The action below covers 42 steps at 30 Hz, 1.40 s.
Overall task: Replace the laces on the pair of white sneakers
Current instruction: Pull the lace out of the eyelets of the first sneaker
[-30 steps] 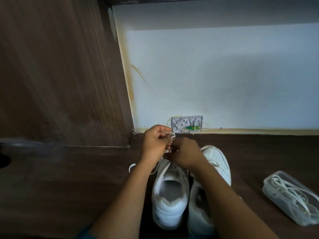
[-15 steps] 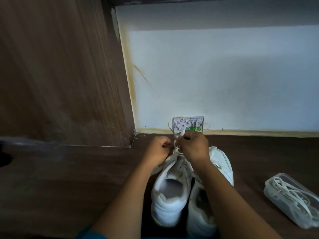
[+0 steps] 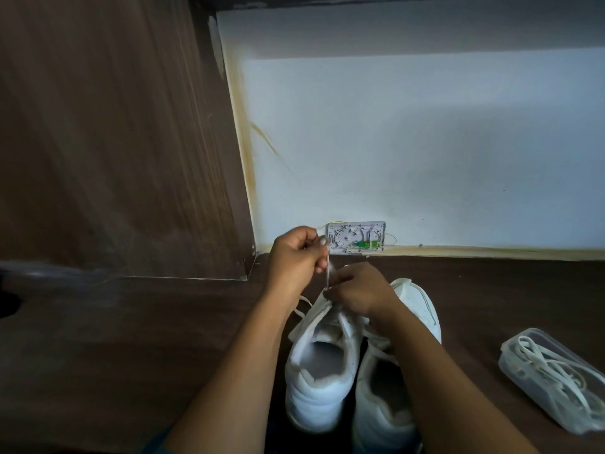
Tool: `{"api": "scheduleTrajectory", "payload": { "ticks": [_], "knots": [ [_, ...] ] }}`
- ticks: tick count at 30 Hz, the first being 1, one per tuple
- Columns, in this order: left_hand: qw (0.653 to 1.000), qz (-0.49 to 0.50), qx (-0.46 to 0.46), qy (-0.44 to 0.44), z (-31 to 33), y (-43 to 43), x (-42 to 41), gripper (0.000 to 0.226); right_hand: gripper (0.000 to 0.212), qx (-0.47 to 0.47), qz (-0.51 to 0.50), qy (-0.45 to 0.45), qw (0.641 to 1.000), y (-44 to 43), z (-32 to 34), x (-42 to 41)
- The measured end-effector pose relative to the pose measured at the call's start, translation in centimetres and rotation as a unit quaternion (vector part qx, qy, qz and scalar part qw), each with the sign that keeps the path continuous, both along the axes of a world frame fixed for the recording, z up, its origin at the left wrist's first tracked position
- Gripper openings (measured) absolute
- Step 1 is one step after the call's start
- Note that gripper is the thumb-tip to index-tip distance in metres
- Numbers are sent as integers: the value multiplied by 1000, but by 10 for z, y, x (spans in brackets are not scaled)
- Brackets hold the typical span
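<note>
Two white sneakers stand side by side on the dark wooden floor, toes pointing away from me. My left hand (image 3: pixel 296 255) is raised above the left sneaker (image 3: pixel 319 371) and pinches a white lace (image 3: pixel 327 273) that runs taut down to the shoe's front eyelets. My right hand (image 3: pixel 358 291) rests on the front of that sneaker, its fingers curled at the point where the lace enters. The right sneaker (image 3: pixel 415 306) lies partly under my right forearm. A loose lace end (image 3: pixel 299 306) trails off the left sneaker's left side.
A clear plastic box (image 3: pixel 510 362) holding white laces lies on the floor at the right. A white wall with an uncovered socket plate (image 3: pixel 357 237) is just beyond my hands. A brown wooden panel (image 3: pixel 114 142) rises at the left.
My left hand has lifted up and to the left, drawing the lace taut out of the sneaker. My right hand has dropped from the lace end to the shoe's front.
</note>
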<state>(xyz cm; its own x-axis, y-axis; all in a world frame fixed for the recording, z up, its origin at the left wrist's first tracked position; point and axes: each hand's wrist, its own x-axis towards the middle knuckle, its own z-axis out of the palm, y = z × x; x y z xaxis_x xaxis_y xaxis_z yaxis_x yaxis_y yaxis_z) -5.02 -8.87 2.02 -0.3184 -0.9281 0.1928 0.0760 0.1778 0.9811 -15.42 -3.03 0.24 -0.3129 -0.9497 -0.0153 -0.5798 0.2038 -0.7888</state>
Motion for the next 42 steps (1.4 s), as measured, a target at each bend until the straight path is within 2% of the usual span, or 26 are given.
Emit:
{"api": "scheduleTrajectory", "payload": {
  "ticks": [1,2,3,4,6,9,12,14,16,18,19,21,23,25,27,29,31,34,38,39,40,42],
  "knots": [
    [1000,-12,-6,11,4,1,0,18,28,0,18,41,999,0,-1,1],
    [1000,-24,-9,8,5,3,1,17,29,-12,24,87,996,0,0,3],
    [1000,-27,-7,-3,2,5,2,19,22,-36,22,122,992,0,0,4],
    [999,-27,1,-19,-3,5,3,23,11,-70,11,121,990,1,1,6],
    [996,-44,39,-73,-14,2,8,33,10,-128,-15,67,989,0,3,9],
    [984,-106,81,-118,-23,-4,15,39,44,-187,-72,-7,980,-1,5,8],
    [975,-138,36,-173,-29,-1,16,35,40,-230,-91,-65,967,-5,7,6],
    [976,-104,4,-193,-30,1,12,32,36,-242,-74,-105,962,-8,6,8],
    [986,-32,-16,-165,-24,1,8,32,33,-251,-74,-143,954,-11,7,7],
    [995,29,-35,-84,-11,-2,8,37,22,-221,-57,-153,961,-8,10,1],
    [997,44,-50,-43,-4,-3,8,37,15,-187,-36,-133,973,-6,10,-2],
    [996,38,-84,-3,5,0,9,36,8,-110,14,-23,994,0,10,-4],
    [995,13,-97,9,7,5,7,36,21,-65,49,91,993,2,8,0],
    [998,3,-63,30,3,5,6,33,41,-88,39,98,991,1,6,7],
    [1000,5,-17,21,-6,0,9,32,39,-151,-7,43,988,-1,6,9],
    [995,-35,3,-88,-20,-4,15,32,32,-209,-51,-47,975,-3,7,8],
    [975,-117,-14,-191,-35,-1,17,28,31,-231,-85,-149,958,-4,12,9],
    [975,-110,-50,-188,-36,0,12,15,29,-269,-101,-214,934,-3,19,12],
    [981,-49,-68,-177,-26,-2,6,30,26,-317,-128,-293,893,-2,23,11],
    [981,-34,-73,-178,-25,-2,6,31,26,-310,-134,-275,900,-2,22,6],
    [984,-13,-74,-164,-22,-1,8,31,25,-285,-131,-225,922,-2,19,1],
    [996,28,-53,-67,-12,3,9,32,10,-171,-71,-74,980,0,14,-8]
  ]
}}
